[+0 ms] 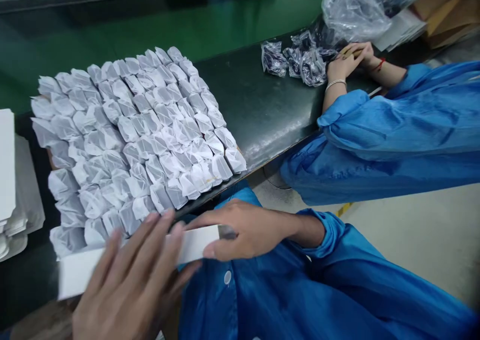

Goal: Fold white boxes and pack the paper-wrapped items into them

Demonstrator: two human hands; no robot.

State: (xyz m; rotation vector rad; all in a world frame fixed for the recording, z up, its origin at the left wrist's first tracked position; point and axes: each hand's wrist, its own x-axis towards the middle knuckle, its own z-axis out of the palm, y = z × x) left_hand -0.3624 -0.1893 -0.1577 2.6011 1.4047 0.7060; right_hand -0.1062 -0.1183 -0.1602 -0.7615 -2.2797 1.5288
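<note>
A long narrow white box (198, 242) lies across the front of my body, its right end open and dark inside. My right hand (245, 230) grips that end, thumb on the near side and index finger along the far side. My left hand (135, 275), smeared by motion, lies over the middle of the box with its fingers stretched and apart. Its thumb shows below the box's near edge. Just beyond, many small items wrapped in white paper (144, 130) stand packed in rows on the dark bench (258, 115).
Flat white card pieces (26, 185) are stacked at the left. On the right, a co-worker's hands (348, 62) are near several plastic-wrapped dark items (309, 62). A clear plastic bag (354, 10) and brown cardboard (450, 15) sit at the back right.
</note>
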